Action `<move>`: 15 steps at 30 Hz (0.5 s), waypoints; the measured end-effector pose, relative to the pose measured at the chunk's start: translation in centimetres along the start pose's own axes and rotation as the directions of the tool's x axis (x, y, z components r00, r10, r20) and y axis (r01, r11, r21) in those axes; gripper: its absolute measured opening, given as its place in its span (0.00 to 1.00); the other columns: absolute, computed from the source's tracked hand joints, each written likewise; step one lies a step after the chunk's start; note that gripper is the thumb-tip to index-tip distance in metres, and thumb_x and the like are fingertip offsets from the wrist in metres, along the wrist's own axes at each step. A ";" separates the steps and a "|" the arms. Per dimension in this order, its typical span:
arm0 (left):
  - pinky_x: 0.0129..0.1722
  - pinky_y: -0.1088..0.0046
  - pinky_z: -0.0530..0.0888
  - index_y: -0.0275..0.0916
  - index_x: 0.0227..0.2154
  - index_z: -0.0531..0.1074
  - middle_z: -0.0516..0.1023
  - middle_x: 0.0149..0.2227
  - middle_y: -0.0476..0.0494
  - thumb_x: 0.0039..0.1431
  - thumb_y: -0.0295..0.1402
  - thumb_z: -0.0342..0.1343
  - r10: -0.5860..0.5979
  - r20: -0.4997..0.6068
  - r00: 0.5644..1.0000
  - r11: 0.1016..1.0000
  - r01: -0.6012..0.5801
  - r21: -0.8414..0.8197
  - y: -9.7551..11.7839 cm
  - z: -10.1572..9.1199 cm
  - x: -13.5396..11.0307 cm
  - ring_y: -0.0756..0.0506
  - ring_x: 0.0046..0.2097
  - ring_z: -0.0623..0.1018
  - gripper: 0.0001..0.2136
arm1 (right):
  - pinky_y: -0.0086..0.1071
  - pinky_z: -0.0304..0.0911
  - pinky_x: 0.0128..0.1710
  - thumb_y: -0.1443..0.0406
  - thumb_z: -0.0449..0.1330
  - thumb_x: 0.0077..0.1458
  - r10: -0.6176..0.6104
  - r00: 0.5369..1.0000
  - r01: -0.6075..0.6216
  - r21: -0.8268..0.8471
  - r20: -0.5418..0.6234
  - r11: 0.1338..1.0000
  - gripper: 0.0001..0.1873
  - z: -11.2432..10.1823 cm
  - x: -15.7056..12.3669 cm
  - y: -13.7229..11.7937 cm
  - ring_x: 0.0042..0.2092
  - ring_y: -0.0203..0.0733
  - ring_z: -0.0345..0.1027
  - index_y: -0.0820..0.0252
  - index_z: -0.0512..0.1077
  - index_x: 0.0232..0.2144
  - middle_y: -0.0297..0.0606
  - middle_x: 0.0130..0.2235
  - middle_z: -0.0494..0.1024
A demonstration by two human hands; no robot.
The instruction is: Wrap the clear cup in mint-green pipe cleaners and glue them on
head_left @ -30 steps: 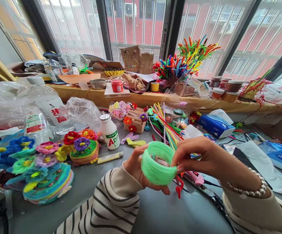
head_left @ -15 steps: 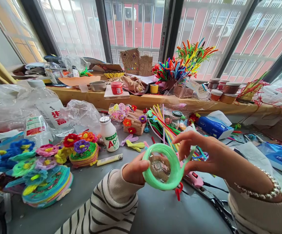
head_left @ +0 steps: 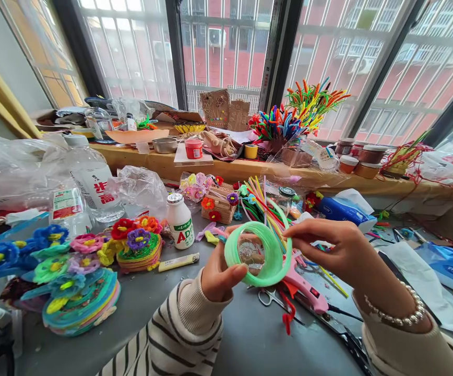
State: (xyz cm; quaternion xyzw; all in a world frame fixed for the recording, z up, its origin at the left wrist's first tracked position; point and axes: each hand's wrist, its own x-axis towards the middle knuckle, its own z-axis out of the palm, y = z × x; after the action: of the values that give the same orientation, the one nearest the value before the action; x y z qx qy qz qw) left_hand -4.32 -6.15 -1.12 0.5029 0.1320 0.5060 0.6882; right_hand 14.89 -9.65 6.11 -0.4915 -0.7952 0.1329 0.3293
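My left hand (head_left: 223, 270) grips a clear plastic cup-like piece (head_left: 249, 251) from the left, thumb over its near rim. Mint-green fuzzy pipe cleaner (head_left: 270, 249) is wound in several turns around its wall. A loose length of that pipe cleaner loops up and away on the right. My right hand (head_left: 330, 241) pinches this strand between thumb and fingertips, just right of the cup. Below them lie a pink glue gun (head_left: 308, 290), small scissors (head_left: 272, 297) and a twisted red pipe cleaner (head_left: 288, 315). The left fingertips behind the cup are hidden.
At left are pipe-cleaner flowers (head_left: 60, 277) on round bases, a white drink bottle (head_left: 179, 222) and a lighter (head_left: 179, 262). Loose pipe cleaners (head_left: 263, 196), a small wooden basket (head_left: 219, 202) and a blue tissue pack (head_left: 342, 211) lie behind. Paint jars (head_left: 368, 154) line the sill.
The cup has tilted in my left hand. The green strand, formerly a short tail at my right fingers, now arcs out in a wide loop. The view has shifted slightly, showing more of the glue gun.
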 end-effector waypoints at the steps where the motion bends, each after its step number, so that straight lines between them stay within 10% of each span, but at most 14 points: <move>1: 0.44 0.57 0.66 0.36 0.39 0.65 0.69 0.42 0.37 0.34 0.41 0.62 0.026 0.008 1.000 1.000 -0.026 -0.004 -0.2 -0.2 0.1 0.36 0.45 0.70 0.26 | 0.29 0.65 0.32 0.66 0.55 0.50 0.049 0.999 -0.049 0.055 0.002 0.997 0.07 0.1 0.0 -0.1 0.32 0.37 0.70 0.58 0.73 0.31 0.36 0.31 0.77; 15: 0.37 0.62 0.71 0.35 0.39 0.67 0.74 0.39 0.37 0.38 0.43 0.60 -0.150 0.107 0.983 0.973 0.166 -0.159 -0.3 -0.6 0.3 0.37 0.39 0.75 0.25 | 0.29 0.69 0.32 0.63 0.63 0.43 0.209 0.968 -0.096 0.559 -0.141 0.824 0.16 2.4 0.6 -0.5 0.31 0.35 0.69 0.58 0.62 0.34 0.33 0.28 0.73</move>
State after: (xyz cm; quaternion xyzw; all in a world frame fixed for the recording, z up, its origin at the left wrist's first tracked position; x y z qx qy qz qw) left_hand -4.45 -5.61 -1.53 0.4546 0.0962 0.4346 0.7715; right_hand 12.81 -9.13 4.80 -0.4496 -0.6455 0.3315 0.5208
